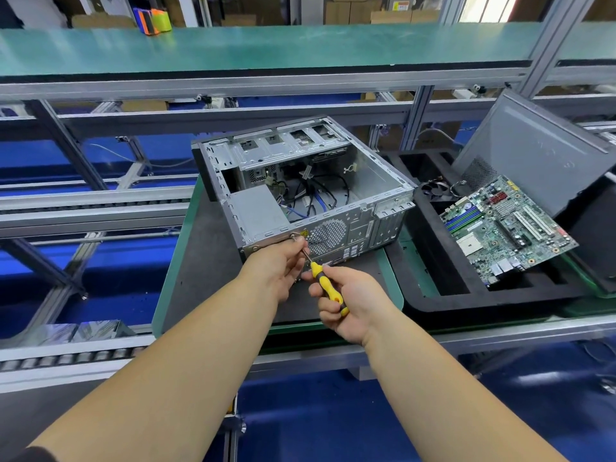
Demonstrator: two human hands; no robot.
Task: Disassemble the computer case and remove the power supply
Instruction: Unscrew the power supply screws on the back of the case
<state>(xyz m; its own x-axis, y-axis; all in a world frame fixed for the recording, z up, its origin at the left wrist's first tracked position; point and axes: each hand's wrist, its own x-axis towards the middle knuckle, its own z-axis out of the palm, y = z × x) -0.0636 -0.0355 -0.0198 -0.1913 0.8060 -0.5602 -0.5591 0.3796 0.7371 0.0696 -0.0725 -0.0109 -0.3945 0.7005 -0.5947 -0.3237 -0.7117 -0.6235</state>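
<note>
Yellow-handled screwdriver [328,284] gripped in my right hand [346,301], left hand [283,261] pinching its shaft at the case [300,191] rear screw [292,236]; I'd keep it square.

Computer case [300,191] open-side up on work mat [200,278]; power supply [258,208] in its near-left corner. Tray [433,295] to the right holds motherboard [506,231]; side panel [533,151] leans behind it.
</note>
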